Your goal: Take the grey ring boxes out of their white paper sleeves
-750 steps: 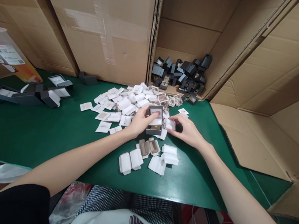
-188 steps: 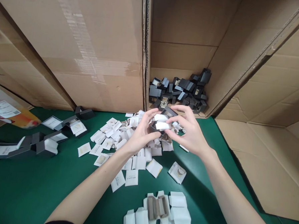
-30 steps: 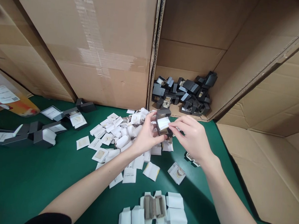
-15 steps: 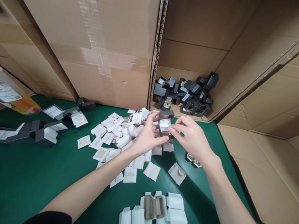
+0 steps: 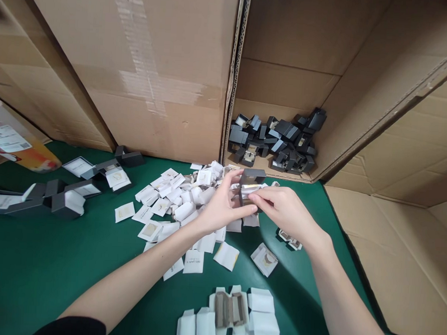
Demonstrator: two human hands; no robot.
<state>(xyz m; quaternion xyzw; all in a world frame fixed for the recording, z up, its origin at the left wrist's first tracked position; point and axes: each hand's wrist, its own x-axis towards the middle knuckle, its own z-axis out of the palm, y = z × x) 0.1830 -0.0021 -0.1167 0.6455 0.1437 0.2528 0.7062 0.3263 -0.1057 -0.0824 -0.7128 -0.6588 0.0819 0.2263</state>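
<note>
My left hand [image 5: 221, 207] grips a small dark grey hinged box [image 5: 251, 179] from the left, its lid tipped up. My right hand [image 5: 285, 208] pinches at the box's front, fingers pressed on the white insert [image 5: 249, 189] inside it. Both hands hover just above a heap of white cards and inserts [image 5: 177, 200] on the green table [image 5: 46, 263].
A large open cardboard carton [image 5: 287, 86] behind the hands holds a pile of dark boxes [image 5: 275, 140]. More open dark boxes [image 5: 68, 199] lie at the left. White folded trays [image 5: 231, 313] sit at the near edge. A cardboard flap [image 5: 402, 247] lies on the right.
The box has come down slightly toward the heap. My right fingers have moved over the white insert and now press it into the box, covering most of it.
</note>
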